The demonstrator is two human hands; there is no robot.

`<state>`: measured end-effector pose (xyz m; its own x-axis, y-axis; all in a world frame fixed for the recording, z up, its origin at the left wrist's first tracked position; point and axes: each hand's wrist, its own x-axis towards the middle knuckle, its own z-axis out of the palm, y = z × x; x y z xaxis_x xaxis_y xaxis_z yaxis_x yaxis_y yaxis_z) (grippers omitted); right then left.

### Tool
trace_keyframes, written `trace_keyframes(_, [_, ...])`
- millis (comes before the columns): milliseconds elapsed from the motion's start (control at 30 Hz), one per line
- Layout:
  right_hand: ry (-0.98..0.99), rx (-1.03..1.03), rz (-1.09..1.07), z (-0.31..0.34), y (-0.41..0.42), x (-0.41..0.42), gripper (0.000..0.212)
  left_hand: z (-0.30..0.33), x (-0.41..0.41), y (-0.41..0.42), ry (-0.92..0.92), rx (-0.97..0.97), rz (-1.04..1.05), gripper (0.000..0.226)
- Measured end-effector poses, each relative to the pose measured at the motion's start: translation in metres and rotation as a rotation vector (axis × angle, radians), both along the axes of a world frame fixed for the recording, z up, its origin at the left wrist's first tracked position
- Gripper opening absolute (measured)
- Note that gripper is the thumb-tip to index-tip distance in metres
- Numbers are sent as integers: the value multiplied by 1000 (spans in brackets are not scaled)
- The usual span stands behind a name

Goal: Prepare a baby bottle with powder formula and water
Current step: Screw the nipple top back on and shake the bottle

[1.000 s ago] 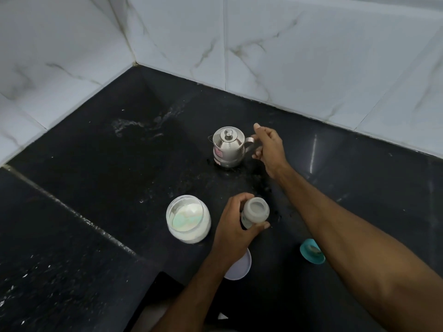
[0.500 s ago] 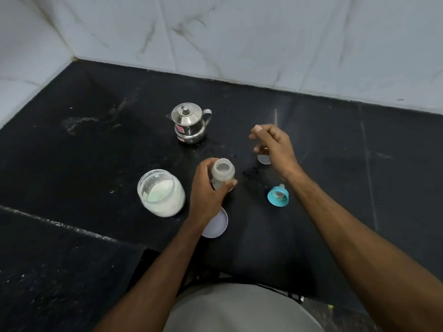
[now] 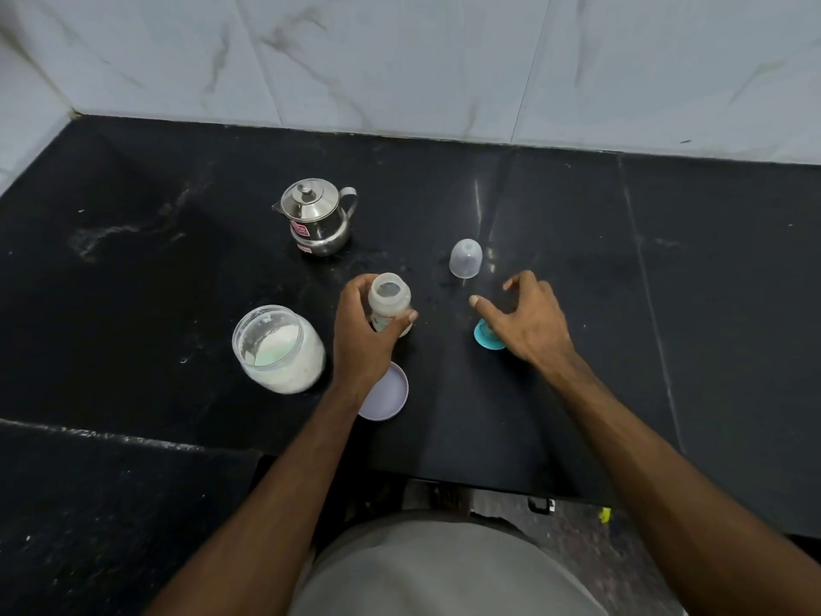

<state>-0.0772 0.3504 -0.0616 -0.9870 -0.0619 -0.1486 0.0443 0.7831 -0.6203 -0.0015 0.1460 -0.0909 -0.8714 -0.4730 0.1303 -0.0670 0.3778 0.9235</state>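
Note:
My left hand (image 3: pixel 362 335) is wrapped around an open, translucent baby bottle (image 3: pixel 389 303) that stands upright on the black counter (image 3: pixel 577 269). My right hand (image 3: pixel 531 320) hovers with fingers spread over the teal nipple ring (image 3: pixel 484 337), partly hiding it. The bottle's clear dome cap (image 3: pixel 465 258) stands just beyond that hand. An open glass jar of white powder formula (image 3: pixel 277 349) sits left of the bottle, its pale lid (image 3: pixel 385 393) lying beside my left wrist. A small steel kettle (image 3: pixel 316 215) with its lid on stands behind the bottle.
White marble-look tiles (image 3: pixel 400 60) form the wall behind and at the left corner. The counter's front edge (image 3: pixel 488 486) runs just ahead of my body, with a lower dark slab (image 3: pixel 111 504) at the left.
My right hand has left the kettle's handle and drawn back to the teal ring. The clear cap is now uncovered. My left hand keeps holding the bottle; the view has tilted down.

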Motion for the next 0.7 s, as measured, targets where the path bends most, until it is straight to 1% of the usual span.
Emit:
trace_keyframes(100, [-121, 8, 0, -1, 1, 4, 59, 0, 0, 0, -11, -3, -17, 60])
trace_keyframes(300, [-240, -135, -64, 0, 0, 7, 44, 2, -1, -1, -21, -13, -31, 61])
trace_keyframes(367, [-294, -289, -112, 0, 0, 5, 41, 2, 0, -1, -19, -17, -37, 60])
trace_keyframes(467, [-378, -684, -172, 4, -3, 1, 30, 3, 1, -1, -13, -15, -37, 59])
trace_keyframes(533, [-425, -881, -156, 11, -6, 0, 18, 3, 1, -1, -21, -14, -35, 60])
trace_keyframes(633, [-463, -1044, -120, 19, -15, -3, 12, 5, 1, 1, -24, -14, -34, 60])
trace_keyframes(700, [-473, -1092, -84, 23, -24, -5, 15, 6, 1, 2, -31, -18, -37, 60])
